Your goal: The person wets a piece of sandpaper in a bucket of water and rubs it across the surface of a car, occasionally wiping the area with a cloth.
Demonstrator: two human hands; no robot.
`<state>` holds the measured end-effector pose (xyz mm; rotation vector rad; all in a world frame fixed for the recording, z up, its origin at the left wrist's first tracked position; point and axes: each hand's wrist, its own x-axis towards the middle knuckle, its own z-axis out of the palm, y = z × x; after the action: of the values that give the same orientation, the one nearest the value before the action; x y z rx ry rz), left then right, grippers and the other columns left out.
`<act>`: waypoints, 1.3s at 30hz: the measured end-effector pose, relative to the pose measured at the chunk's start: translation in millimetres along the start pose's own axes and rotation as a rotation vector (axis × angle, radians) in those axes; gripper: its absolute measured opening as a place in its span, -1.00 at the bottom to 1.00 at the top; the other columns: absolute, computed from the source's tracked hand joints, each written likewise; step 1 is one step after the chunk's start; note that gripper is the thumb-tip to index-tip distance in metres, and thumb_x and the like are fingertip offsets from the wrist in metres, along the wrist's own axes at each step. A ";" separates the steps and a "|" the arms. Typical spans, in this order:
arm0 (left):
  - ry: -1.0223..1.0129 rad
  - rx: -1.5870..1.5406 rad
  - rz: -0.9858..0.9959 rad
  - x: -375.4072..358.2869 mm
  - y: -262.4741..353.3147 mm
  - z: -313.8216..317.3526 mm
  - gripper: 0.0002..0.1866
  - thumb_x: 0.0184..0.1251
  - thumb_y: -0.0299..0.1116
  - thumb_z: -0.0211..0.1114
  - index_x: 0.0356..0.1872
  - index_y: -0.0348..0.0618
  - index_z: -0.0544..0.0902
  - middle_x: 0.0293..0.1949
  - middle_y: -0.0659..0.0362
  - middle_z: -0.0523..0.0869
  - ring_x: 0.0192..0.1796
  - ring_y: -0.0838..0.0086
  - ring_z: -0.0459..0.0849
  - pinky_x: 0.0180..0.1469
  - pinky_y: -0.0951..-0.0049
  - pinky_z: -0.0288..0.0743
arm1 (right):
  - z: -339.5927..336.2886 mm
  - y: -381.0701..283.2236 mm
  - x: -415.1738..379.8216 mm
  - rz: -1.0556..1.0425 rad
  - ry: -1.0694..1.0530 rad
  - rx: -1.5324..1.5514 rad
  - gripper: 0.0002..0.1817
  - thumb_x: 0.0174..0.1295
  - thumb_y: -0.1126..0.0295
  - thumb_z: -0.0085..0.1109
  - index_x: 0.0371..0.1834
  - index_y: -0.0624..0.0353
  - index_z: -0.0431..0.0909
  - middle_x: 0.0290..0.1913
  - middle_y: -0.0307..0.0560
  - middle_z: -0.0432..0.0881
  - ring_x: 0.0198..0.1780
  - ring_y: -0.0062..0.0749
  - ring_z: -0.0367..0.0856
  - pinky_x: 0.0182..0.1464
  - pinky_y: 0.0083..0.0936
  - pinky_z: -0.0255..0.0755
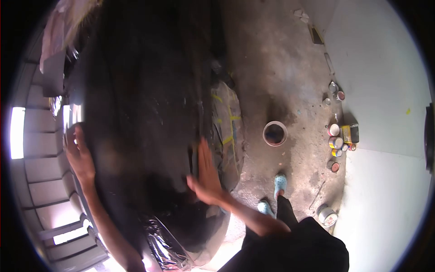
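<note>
A large dark car body (136, 118) fills the left and middle of the view, its surface dull black. My right hand (207, 179) lies flat along its near side, fingers stretched and thumb out, with nothing held. At the far side, my left hand (80, 161) rests near the body's edge, fingers extended and slightly apart. Masking paper (232, 131) with strips of yellow tape covers part of the near side. Shiny clear plastic sheeting (165, 242) hangs at the bottom end. Whether both palms press on the surface is hard to tell.
A bucket (275, 133) with dark contents stands on the stained concrete floor (267, 59). Several paint cans (335, 143) and a yellow-black tin (350, 133) line the pale wall (385, 118). A larger can (326, 215) and a thin rod (317, 195) lie near my feet in light-blue clogs (280, 182).
</note>
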<state>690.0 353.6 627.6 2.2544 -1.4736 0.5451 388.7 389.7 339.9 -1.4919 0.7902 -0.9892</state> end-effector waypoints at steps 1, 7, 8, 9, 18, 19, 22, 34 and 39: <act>0.008 0.000 -0.001 -0.5 7.0 -1.2 -0.46 0.86 0.07 0.12 0.33 -0.22 0.73 0.14 -0.04 0.78 0.18 0.16 0.73 0.19 0.19 0.57 | 12.4 -1.6 -33.3 -0.024 -0.007 -0.048 0.24 0.63 -0.41 -0.10 0.86 0.50 -0.37 0.89 0.47 -0.39 0.91 0.31 -0.45 0.87 0.18 -0.38; 0.004 0.016 0.013 -1.6 19.4 -1.4 -0.49 0.85 0.04 0.13 0.31 -0.22 0.73 0.17 -0.02 0.77 0.19 0.15 0.71 0.21 0.14 0.55 | -21.0 -5.8 99.0 -0.144 -0.012 -0.130 0.14 0.65 -0.15 0.03 0.85 0.54 -0.32 0.90 0.43 -0.35 0.92 0.26 -0.38 0.88 0.14 -0.40; 0.005 0.039 0.007 -4.5 20.9 -2.7 -0.50 0.85 0.04 0.13 0.30 -0.22 0.73 0.16 -0.02 0.77 0.18 0.14 0.71 0.22 0.13 0.55 | -18.0 -5.5 92.0 -0.123 -0.014 -0.115 0.13 0.65 -0.13 0.04 0.84 0.54 -0.32 0.90 0.42 -0.34 0.92 0.25 -0.38 0.88 0.13 -0.40; 0.003 0.043 0.007 -7.4 22.8 -3.6 -0.50 0.85 0.03 0.13 0.28 -0.23 0.73 0.14 -0.03 0.77 0.17 0.14 0.71 0.22 0.13 0.54 | -17.4 -7.2 86.0 -0.106 -0.016 -0.101 0.12 0.65 -0.11 0.05 0.84 0.55 -0.31 0.90 0.41 -0.34 0.92 0.24 -0.37 0.89 0.12 -0.39; 0.039 0.003 0.082 -3.4 33.8 -1.5 -0.52 0.85 0.01 0.11 0.21 -0.25 0.72 0.03 -0.08 0.78 0.08 0.07 0.70 0.23 0.08 0.52 | -17.1 -25.5 66.5 -0.072 -0.053 -0.177 0.16 0.61 -0.12 0.10 0.85 0.52 -0.34 0.90 0.43 -0.35 0.92 0.25 -0.41 0.88 0.19 -0.44; 0.023 0.025 0.050 -5.5 33.7 -1.0 -0.50 0.86 0.03 0.10 0.22 -0.25 0.72 0.04 -0.07 0.78 0.10 0.07 0.71 0.25 0.08 0.53 | -24.1 -13.3 113.1 -0.108 -0.044 -0.202 0.15 0.60 -0.09 0.11 0.85 0.52 -0.33 0.91 0.40 -0.36 0.93 0.21 -0.40 0.88 0.18 -0.43; -0.007 0.082 0.005 -5.5 37.2 -5.3 -0.46 0.87 0.07 0.08 0.23 -0.24 0.73 0.08 -0.06 0.78 0.15 0.06 0.74 0.29 0.07 0.54 | -18.5 -21.0 81.4 -0.042 -0.086 -0.185 0.16 0.61 -0.11 0.10 0.85 0.52 -0.33 0.91 0.39 -0.37 0.92 0.22 -0.42 0.87 0.20 -0.44; 0.006 0.046 -0.005 -8.0 44.6 -6.1 -0.51 0.87 0.02 0.09 0.22 -0.25 0.73 0.06 -0.07 0.78 0.12 0.05 0.72 0.25 0.09 0.53 | -16.4 -19.7 74.4 -0.044 -0.088 -0.193 0.15 0.60 -0.11 0.10 0.87 0.49 -0.32 0.91 0.38 -0.32 0.92 0.22 -0.40 0.86 0.24 -0.48; 0.058 0.061 0.069 -1.8 46.4 -5.9 -0.52 0.87 0.01 0.09 0.19 -0.23 0.73 0.04 -0.10 0.79 0.10 -0.03 0.71 0.22 0.04 0.53 | 34.3 -8.4 -107.4 -0.034 -0.104 -0.149 0.32 0.55 -0.43 0.08 0.85 0.52 -0.30 0.87 0.52 -0.29 0.89 0.45 -0.37 0.80 0.48 -0.48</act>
<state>645.8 340.9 636.8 2.2206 -1.5298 0.6791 373.9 501.4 330.6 -1.6760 0.7797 -0.8858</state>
